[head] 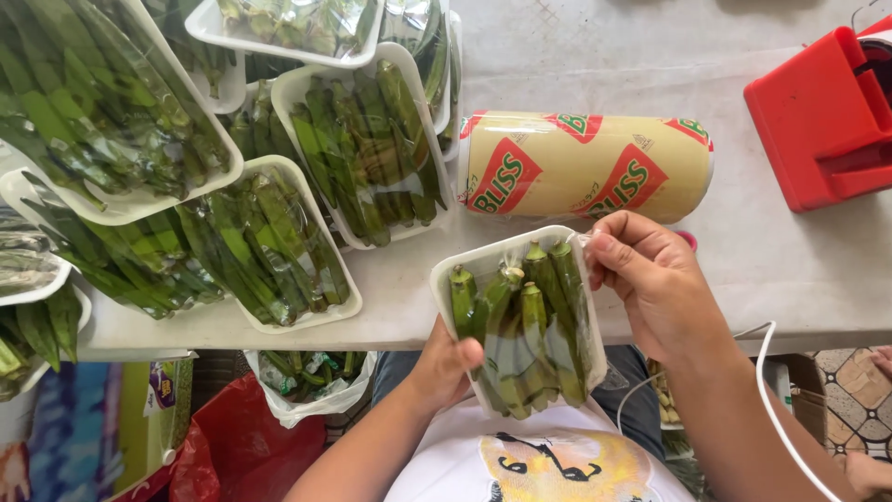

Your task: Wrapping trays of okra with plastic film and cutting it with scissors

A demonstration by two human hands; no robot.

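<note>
A white foam tray of okra [517, 321] is held just above the person's lap, at the near edge of the table [799, 270], and is gripped between both hands. The left hand [448, 361] is closed on the tray's lower left side, thumb over the rim, while the right hand [650, 279] is closed on the upper right corner, where a bit of clear film [583, 240] is pinched between the fingertips. Film can be seen stretched over the pods, so the wrapping of this tray is judged to be well under way, with the corner not yet tucked or smoothed. Just beyond the right hand a roll of cling film [587, 167] is lying on its side, and further out to the right a red dispenser [822, 121] is standing. To the left of the left hand a pile of wrapped okra trays [279, 214] is stacked (several deep, overlapping), which is taken as the finished share. Below the table edge, left of the left hand, a plastic bag of loose okra [311, 376] is seen, so more pods appear to be left for packing.
</note>
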